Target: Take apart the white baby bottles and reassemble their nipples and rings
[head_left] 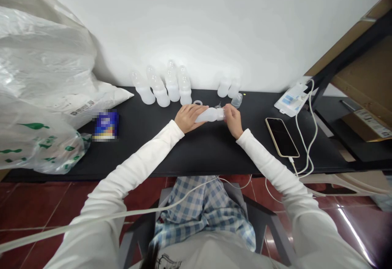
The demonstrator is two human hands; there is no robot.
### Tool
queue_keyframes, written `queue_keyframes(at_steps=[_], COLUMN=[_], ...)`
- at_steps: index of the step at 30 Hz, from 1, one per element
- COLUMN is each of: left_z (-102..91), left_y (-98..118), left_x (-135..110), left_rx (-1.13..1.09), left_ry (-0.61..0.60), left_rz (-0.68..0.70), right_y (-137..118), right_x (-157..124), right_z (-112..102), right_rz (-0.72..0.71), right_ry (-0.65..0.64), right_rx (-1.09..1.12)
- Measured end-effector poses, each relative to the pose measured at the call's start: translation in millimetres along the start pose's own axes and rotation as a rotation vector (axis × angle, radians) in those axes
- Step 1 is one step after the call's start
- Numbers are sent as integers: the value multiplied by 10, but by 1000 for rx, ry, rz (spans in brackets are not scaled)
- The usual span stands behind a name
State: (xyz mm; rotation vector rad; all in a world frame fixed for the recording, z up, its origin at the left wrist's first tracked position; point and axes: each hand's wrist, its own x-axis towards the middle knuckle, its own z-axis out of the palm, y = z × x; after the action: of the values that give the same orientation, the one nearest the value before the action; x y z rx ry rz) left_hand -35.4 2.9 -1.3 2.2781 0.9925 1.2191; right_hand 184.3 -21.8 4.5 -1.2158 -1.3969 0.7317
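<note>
A white baby bottle [210, 115] lies on its side above the black table, its neck pointing right. My left hand [188, 118] is wrapped round the bottle's body. At the neck end, the fingers of my right hand [233, 120] are closed on the clear rim; whether they hold a separate small part there is hidden. Just behind the bottle sits a small clear piece [218, 106], partly covered. A pale ring [198, 103] lies behind my left hand. Beyond my right hand is a clear dome cap [237, 100].
Several capped bottles [161, 91] stand by the wall at left, and two bottles without domes [224, 87] at right. A phone [281, 137] with a white cable [308, 138] lies right. Plastic bags [45, 77] and a blue packet [105, 125] are left. Cardboard boxes [364, 89] stand far right.
</note>
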Motion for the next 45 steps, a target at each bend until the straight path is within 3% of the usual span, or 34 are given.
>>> queue_keyframes(at_steps=[9, 11, 15, 17, 21, 24, 26, 28, 30, 33, 36, 41, 45], left_z=[-97, -118, -171, -206, -298, -382, -449, -516, -555, -496, -289, 129, 376], left_y=[93, 113, 66, 21, -10, 2, -16, -56, -89, -57, 72, 240, 270], left_x=[49, 33, 34, 69, 164, 196, 193, 179, 166, 179, 274, 693, 1082], left_rx=[-34, -114, -373, -494, -667, -788, -862, -920, -973, -1053, -1051, -620, -32], left_ry=[-7, -4, 38, 24, -283, -567, -726, -790, -750, -538, -334, -83, 9], left_rz=[16, -51, -233, -361, -655, -798, -858, -888, -872, -718, -534, -361, -394], right_y=[9, -14, -31, -19, -1, 9, 39, 95, 161, 227, 234, 219, 217], right_x=[-73, -66, 7, 42, 52, 29, 28, 56, 112, 215, 279, 292, 302], right_z=[-17, -82, -270, -333, -342, -323, -358, -440, -541, -633, -623, -609, -649], right_rz=[16, -110, -586, -754, -1093, -1417, -1526, -1481, -1292, -941, -784, -663, -530], right_ry=[-11, -55, -274, -322, -332, -265, -191, -108, 33, 297, 414, 452, 470], right_rx=[-72, -182, -446, -595, -848, -838, -794, -797, -863, -917, -867, -852, -813])
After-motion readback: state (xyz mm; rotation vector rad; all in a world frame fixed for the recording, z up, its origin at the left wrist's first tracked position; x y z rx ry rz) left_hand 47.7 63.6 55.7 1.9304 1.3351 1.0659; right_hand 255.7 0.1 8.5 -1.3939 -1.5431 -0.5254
